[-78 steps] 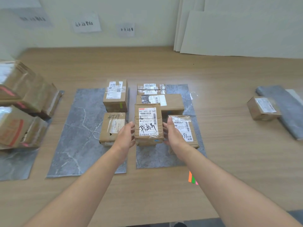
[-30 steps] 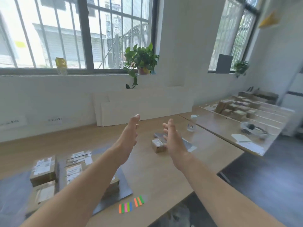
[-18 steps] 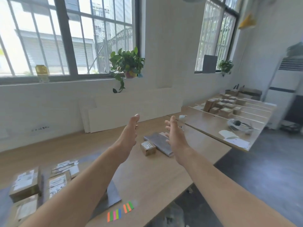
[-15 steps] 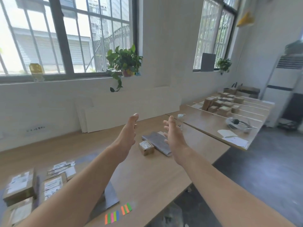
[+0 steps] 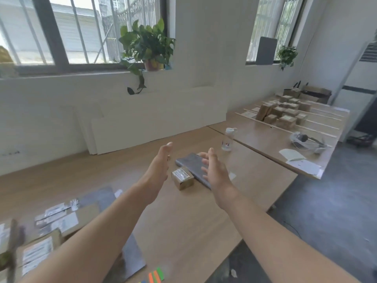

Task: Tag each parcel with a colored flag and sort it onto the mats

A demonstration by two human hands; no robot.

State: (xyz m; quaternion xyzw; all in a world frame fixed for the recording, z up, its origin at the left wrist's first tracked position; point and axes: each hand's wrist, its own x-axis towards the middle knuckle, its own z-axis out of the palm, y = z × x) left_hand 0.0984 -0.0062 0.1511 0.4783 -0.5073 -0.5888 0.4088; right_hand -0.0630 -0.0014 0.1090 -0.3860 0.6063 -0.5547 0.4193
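Compared with 2.6 s ago, we no longer hold a parcel over the near mats, and both hands are empty. The left hand (image 5: 159, 170) and right hand (image 5: 214, 172) now flank one lone parcel (image 5: 182, 178) without contact. Left grip: apart, fingers straight. Right grip: apart, fingers loosely bent. The parcel lies on the tabletop (image 5: 183, 217), just beside one grey mat (image 5: 193, 163). It carries one white label, and the writing is unreadable. Flags (image 5: 156, 277) lie at the near edge, where two orange and one green show. The labelled parcels (image 5: 67, 219) at lower left are too blurred to count.
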